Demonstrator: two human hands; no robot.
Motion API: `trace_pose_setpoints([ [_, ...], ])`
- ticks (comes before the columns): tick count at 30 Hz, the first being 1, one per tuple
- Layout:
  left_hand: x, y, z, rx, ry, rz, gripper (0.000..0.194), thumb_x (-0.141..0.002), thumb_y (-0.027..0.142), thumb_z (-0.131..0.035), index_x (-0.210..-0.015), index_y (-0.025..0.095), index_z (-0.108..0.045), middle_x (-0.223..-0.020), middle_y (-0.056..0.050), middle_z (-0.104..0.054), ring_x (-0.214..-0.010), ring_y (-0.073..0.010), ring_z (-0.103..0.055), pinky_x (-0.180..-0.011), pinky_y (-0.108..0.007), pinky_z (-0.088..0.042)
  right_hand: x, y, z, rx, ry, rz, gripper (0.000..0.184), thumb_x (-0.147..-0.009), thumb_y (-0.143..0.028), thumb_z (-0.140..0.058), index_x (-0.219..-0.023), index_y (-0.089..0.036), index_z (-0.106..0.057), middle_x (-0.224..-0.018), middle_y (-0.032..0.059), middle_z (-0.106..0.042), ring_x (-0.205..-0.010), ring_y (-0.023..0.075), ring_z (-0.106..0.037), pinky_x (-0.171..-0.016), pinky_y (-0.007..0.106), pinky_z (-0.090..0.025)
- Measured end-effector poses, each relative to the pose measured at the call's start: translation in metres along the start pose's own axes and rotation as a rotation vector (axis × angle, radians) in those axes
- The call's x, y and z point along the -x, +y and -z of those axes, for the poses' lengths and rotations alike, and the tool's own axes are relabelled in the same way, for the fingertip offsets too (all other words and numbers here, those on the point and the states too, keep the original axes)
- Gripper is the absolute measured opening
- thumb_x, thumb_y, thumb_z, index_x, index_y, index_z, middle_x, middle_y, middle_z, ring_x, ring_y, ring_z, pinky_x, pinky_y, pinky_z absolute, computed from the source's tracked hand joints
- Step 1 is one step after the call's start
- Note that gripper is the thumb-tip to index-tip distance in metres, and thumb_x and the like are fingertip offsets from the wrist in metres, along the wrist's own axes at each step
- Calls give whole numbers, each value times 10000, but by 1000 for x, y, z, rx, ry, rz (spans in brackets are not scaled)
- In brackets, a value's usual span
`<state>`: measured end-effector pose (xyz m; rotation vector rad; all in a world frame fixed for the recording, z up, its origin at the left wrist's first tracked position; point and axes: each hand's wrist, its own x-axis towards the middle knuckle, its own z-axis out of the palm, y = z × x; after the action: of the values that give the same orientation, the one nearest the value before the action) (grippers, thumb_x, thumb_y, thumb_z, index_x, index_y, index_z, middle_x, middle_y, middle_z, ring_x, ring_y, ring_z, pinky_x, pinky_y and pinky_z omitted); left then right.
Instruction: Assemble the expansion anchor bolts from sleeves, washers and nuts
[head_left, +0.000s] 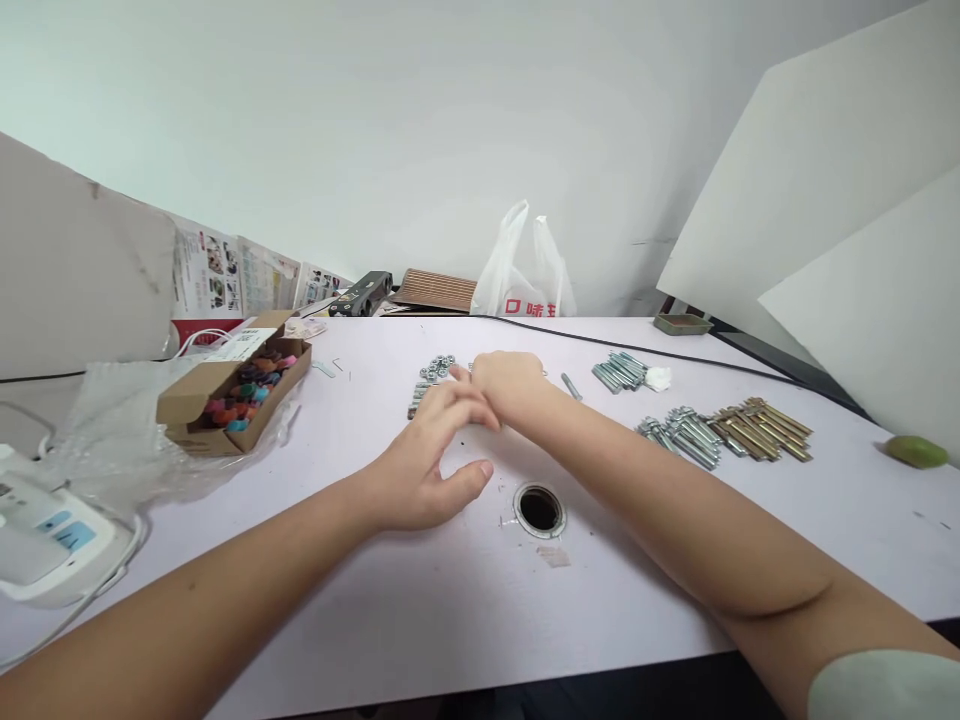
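My left hand (420, 470), right hand (510, 385), silver rod (571, 387).
Its long way points away, leftish; left thumb apart, right fingers I can't tell.

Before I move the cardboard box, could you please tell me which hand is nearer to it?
Left. The left hand is to the right of the open cardboard box; the right hand is farther right and away.
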<state>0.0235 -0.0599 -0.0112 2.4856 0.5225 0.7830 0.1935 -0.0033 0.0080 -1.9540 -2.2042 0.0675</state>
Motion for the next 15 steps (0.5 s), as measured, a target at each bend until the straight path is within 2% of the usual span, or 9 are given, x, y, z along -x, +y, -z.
trace_pose_setpoints([
  [1, 0, 1, 2, -16, -19, -16, 260, -805, 257, -549, -1062, 214, -549, -1214, -92, -465, -1185, -236, -428, -1077, -432, -357, 1, 3, 4, 40, 50, 8, 592, -941, -541, -302, -755, -128, -684, -773, 195, -674, -849, 300, -630, -733, 416, -426],
  [3, 0, 0, 5, -57, 15, -16, 231, -820, 264, -538, -1042, 215, -578, -1256, -99, -439, -1209, -247, -406, -1078, -435, -349, 2, 14, 14, 125, 189, 81, 661, -961, -526, -211, -697, -131, -670, -788, 186, -666, -848, 281, -608, -750, 401, -402],
  [5, -1, -6, 8, -109, 127, 5, 298, -835, 285, -531, -1120, 207, -574, -1329, -117, -370, -1244, -262, -370, -1085, -448, -334, 2, 28, 21, 178, 309, 164, 642, -968, -464, -212, -603, -144, -632, -727, 155, -645, -805, 254, -583, -751, 382, -382],
  [7, -3, -14, 12, -170, 220, 18, 318, -851, 293, -519, -1149, 204, -583, -1359, -119, -322, -1227, -257, -374, -1083, -453, -330, 1, 44, 25, 176, 359, 160, 541, -942, -362, -288, -539, -160, -586, -622, 121, -601, -740, 235, -558, -734, 367, -375],
  [10, -5, -24, 15, -228, 273, 61, 349, -863, 314, -512, -1189, 210, -582, -1394, -116, -269, -1211, -253, -373, -1082, -460, -327, -3, 69, 28, 135, 374, -26, 371, -857, -254, -394, -540, -164, -565, -564, 104, -563, -672, 233, -549, -697, 360, -380],
  [13, -4, -28, 13, -232, 237, 92, 387, -864, 346, -515, -1221, 208, -569, -1402, -121, -251, -1210, -259, -366, -1067, -465, -344, -4, 95, 35, 35, 348, -341, 268, -826, -245, -449, -619, -150, -590, -608, 118, -584, -631, 238, -561, -617, 350, -390],
  [15, -3, -28, 11, -221, 216, 105, 401, -863, 357, -514, -1230, 202, -563, -1399, -126, -249, -1219, -267, -359, -1060, -470, -350, -2, 111, 43, -34, 311, -495, 276, -838, -258, -443, -644, -145, -604, -629, 120, -596, -607, 223, -562, -574, 333, -395],
])
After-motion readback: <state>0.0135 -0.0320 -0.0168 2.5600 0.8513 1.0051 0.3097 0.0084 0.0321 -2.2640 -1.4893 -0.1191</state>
